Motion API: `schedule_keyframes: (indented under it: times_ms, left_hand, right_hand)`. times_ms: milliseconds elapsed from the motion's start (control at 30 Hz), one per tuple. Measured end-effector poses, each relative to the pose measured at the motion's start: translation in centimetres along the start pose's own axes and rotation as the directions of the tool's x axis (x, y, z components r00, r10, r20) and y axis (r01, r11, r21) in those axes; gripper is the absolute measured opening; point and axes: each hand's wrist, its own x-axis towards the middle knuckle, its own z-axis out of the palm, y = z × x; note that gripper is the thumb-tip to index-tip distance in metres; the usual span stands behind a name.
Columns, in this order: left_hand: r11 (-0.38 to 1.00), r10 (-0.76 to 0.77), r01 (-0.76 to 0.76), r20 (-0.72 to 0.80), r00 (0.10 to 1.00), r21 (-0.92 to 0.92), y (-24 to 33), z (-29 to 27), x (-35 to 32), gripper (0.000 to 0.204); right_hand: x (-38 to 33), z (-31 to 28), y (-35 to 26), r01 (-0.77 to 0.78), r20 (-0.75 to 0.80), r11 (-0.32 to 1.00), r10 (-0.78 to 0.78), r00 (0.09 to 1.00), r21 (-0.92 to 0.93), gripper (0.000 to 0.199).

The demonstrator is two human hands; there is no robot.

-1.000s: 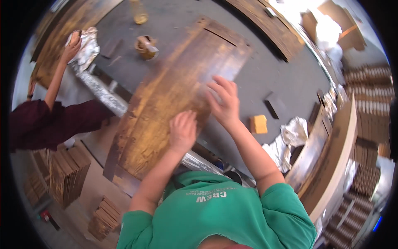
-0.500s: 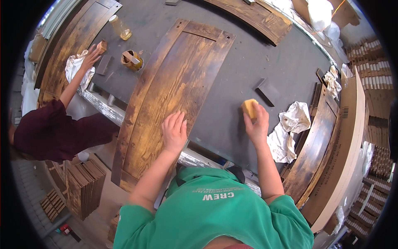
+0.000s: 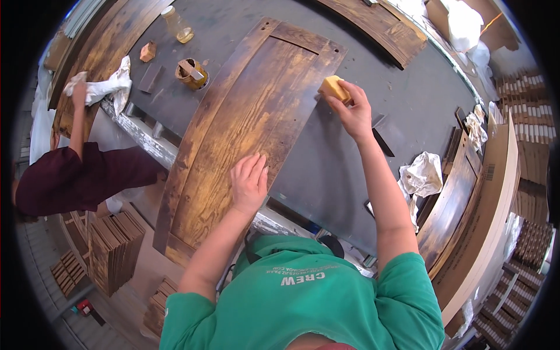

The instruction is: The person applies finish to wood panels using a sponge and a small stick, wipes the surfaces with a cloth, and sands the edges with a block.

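Note:
A long brown-stained wooden panel (image 3: 256, 105) with a raised frame lies across the dark table before me. My left hand (image 3: 249, 182) rests flat on its near right part, fingers stretched out and holding nothing. My right hand (image 3: 353, 111) grips a yellow sponge (image 3: 334, 89) between thumb and fingers, at the panel's far right edge; whether the sponge touches the wood I cannot tell. Beneath my right forearm a dark flat block (image 3: 382, 135) is partly hidden. To the right of that arm lies a crumpled, stained white cloth (image 3: 422, 174).
Left of the panel stand an open can (image 3: 192, 74) with a stick across it and a glass jar (image 3: 178, 26). A co-worker's hand (image 3: 80, 92) holds a white rag on another panel (image 3: 108, 46). A long cardboard box (image 3: 487, 201) borders the right side.
My right hand has carried the sponge away from me and left, to the panel's edge. My left hand stays put. The co-worker has let go of a small block and taken up the rag.

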Motion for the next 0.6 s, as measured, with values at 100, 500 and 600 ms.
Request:
schedule_keyframes:
  times_ms: [100, 500, 600]
  left_hand:
    - [1.000, -0.008, 0.008, 0.006, 1.000, -0.010, 0.0, 0.0, 0.0, 0.030]
    - [1.000, -0.015, 0.016, 0.011, 1.000, -0.024, 0.0, -0.2, 0.3, 0.029]
    - [1.000, -0.018, 0.018, 0.011, 1.000, -0.023, -0.1, -0.1, 0.1, 0.029]
  right_hand:
    - [0.1, 1.1, 0.5, 0.067, -0.006, 0.995, -0.068, 0.998, -0.079, 0.040]
    - [-1.1, 1.6, 1.8, 0.093, 0.059, 0.979, -0.084, 0.995, -0.182, 0.037]
    - [0.4, -0.1, 2.2, -0.084, -0.071, 0.955, 0.108, 0.992, 0.283, 0.039]
